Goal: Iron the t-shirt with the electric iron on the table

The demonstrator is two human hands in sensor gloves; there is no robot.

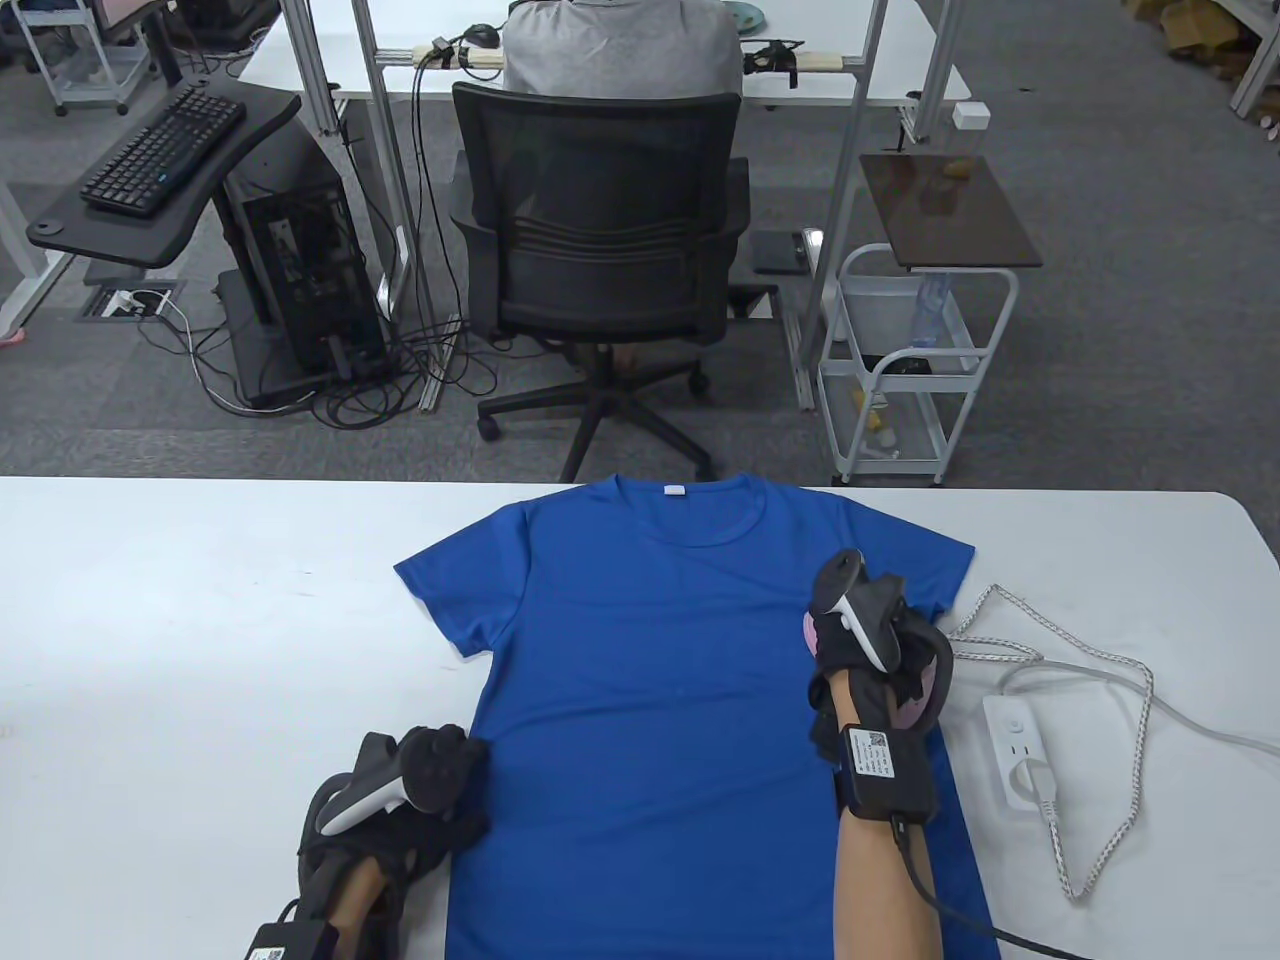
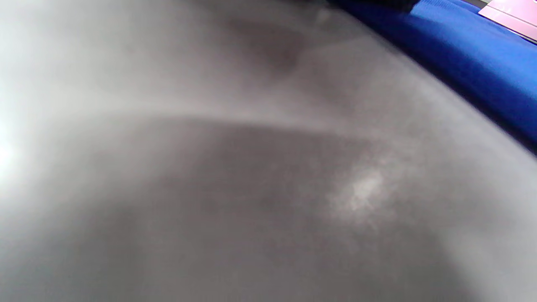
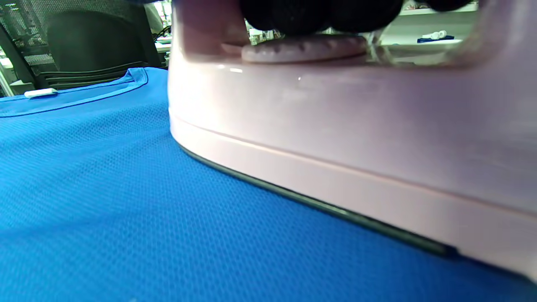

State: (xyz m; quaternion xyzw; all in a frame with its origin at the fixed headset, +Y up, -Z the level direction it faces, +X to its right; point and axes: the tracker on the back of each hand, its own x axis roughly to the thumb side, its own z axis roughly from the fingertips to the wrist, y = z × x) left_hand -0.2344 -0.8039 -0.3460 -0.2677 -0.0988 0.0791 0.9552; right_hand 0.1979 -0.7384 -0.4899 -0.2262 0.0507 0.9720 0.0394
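Observation:
A blue t-shirt lies flat on the white table, collar toward the far edge. My right hand grips the handle of a pink electric iron, which rests sole down on the shirt's right side. In the right wrist view the iron sits flat on the blue fabric, with my gloved fingers around its handle. My left hand rests on the table at the shirt's lower left edge, fingers touching the fabric. The left wrist view is blurred, showing table and a strip of shirt.
A white power strip lies right of the shirt with a plug in it, and the iron's braided cord loops over the table's right side. A black office chair and a white trolley stand beyond the far edge.

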